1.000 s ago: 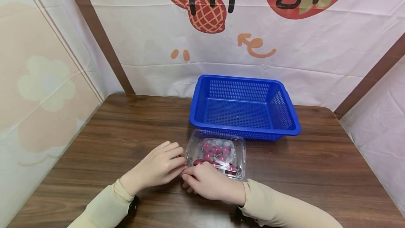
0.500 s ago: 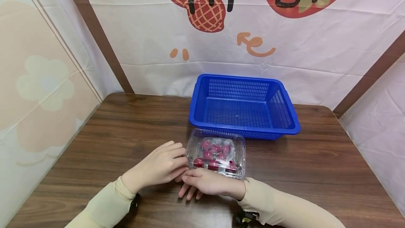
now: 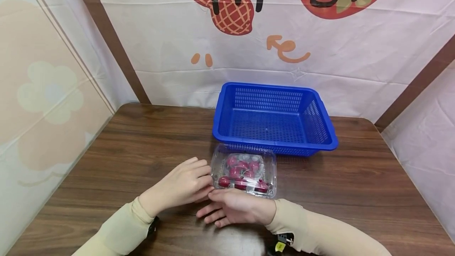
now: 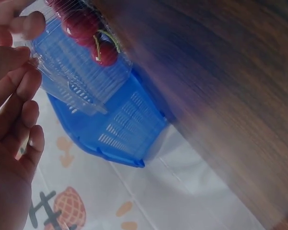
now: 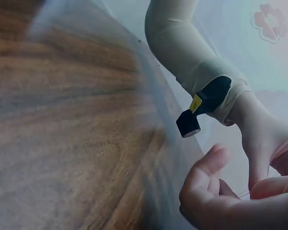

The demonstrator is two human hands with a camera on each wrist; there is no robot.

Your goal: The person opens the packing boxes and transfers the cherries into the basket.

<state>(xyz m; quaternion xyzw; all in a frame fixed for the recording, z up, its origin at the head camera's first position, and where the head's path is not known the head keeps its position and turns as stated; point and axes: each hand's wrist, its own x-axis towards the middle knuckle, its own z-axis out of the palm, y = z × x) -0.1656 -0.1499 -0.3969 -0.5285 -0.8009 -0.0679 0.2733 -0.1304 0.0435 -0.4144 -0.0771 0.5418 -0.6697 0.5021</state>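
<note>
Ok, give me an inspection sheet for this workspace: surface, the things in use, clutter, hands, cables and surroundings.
Surface: brown wood-grain table.
Things in use: lidded clear box of cherries, on the table just in front of the empty blue basket.
Clutter: nothing seen.
Hands: left hand touches the box's left near corner; right hand lies at its near edge, fingers relaxed; grip unclear.
Cables: nothing seen.
Surroundings: white cloth backdrop with printed peanut and strawberry.

A clear plastic clamshell box (image 3: 243, 170) of red cherries (image 3: 241, 172), lid closed, lies flat just beyond the right hand (image 3: 236, 209) and just right of the left hand (image 3: 179, 186). The left fingertips (image 3: 205, 177) touch its near left corner.
</note>
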